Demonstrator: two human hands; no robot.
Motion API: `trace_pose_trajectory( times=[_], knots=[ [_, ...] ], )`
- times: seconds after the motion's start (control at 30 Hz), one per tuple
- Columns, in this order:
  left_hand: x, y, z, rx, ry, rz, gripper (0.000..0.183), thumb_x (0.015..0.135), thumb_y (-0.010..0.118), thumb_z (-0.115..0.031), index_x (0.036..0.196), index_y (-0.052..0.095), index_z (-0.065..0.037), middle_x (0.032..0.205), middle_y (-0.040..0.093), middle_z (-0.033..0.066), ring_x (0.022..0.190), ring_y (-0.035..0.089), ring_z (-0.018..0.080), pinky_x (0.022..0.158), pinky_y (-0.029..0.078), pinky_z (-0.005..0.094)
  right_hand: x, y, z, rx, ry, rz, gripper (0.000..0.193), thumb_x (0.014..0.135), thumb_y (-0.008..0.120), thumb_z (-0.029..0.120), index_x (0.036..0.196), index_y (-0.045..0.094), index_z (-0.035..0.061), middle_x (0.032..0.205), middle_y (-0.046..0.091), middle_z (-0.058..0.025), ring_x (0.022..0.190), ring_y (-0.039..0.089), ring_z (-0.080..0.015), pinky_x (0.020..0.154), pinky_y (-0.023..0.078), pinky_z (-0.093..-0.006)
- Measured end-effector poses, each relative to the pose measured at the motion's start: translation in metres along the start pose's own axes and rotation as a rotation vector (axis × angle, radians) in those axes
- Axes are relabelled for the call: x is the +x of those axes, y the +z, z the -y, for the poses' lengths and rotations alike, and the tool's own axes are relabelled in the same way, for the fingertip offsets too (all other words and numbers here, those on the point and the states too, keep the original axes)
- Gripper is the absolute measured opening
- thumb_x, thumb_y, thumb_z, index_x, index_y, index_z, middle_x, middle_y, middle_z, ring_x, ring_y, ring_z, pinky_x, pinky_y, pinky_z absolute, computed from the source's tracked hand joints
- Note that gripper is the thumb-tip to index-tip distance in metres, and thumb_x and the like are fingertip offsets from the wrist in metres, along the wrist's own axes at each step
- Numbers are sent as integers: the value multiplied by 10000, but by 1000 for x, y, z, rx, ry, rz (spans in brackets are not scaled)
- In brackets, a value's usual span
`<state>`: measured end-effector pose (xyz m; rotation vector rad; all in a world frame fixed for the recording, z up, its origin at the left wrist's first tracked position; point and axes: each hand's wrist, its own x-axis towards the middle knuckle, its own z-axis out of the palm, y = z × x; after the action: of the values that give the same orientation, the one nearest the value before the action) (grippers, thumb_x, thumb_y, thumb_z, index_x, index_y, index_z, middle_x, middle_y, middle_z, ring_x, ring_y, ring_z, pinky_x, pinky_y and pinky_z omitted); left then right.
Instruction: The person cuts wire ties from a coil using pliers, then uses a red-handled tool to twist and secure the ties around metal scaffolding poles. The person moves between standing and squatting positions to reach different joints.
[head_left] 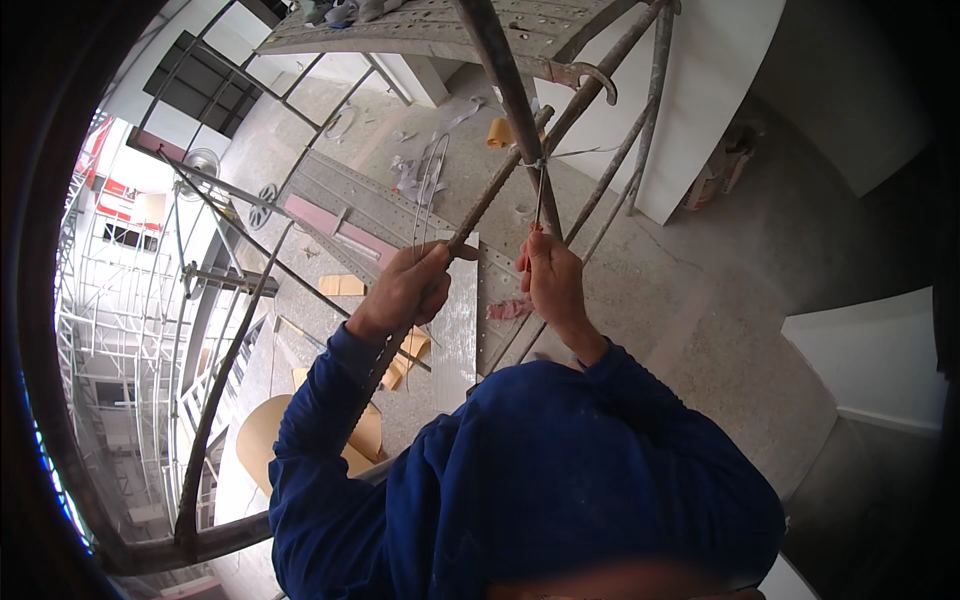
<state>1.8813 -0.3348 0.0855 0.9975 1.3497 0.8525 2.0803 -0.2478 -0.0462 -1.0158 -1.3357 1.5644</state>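
My left hand [405, 285] is closed around a ribbed steel bar [484, 200], which slants up to the right. Long bent loops of thin wire [428, 190] stick up from the same hand. In my right hand [555, 285] is a slim tool with an orange-red handle [537, 232]; its exact kind is too small to make out. The tool's thin shaft points up to a wire tie [534, 163], where the ribbed bar crosses a scaffold tube [508, 95]. A loose wire end sticks out to the right of this crossing.
Above, a perforated metal scaffold plank [420, 38] with a hook at its end rests among more tubes. A bent frame tube [215, 542] runs along the lower left. Far below, the floor [700, 320] holds planks, brown sheets [262, 440] and scraps. White walls stand right.
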Motion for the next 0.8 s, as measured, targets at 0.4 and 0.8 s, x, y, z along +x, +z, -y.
trace_pose_trajectory(
  times=[0.4, 0.8],
  knots=[
    [-1, 4, -6, 18, -27, -24, 521, 1172, 350, -376, 1403, 592, 23, 565, 364, -79, 426, 319, 40, 423, 270, 232, -31, 7, 58, 314, 224, 199, 470, 1151, 469, 428, 920, 615, 45, 749, 674, -58, 492, 596, -78, 410, 450, -231],
    [-1, -1, -8, 32, -16, 5, 530, 1170, 348, -377, 1403, 590, 33, 569, 371, -77, 433, 320, 38, 429, 272, 232, -36, 2, 68, 444, 314, 287, 344, 1134, 550, 327, 988, 651, 32, 823, 706, -86, 552, 645, -121, 504, 521, -273]
  ],
)
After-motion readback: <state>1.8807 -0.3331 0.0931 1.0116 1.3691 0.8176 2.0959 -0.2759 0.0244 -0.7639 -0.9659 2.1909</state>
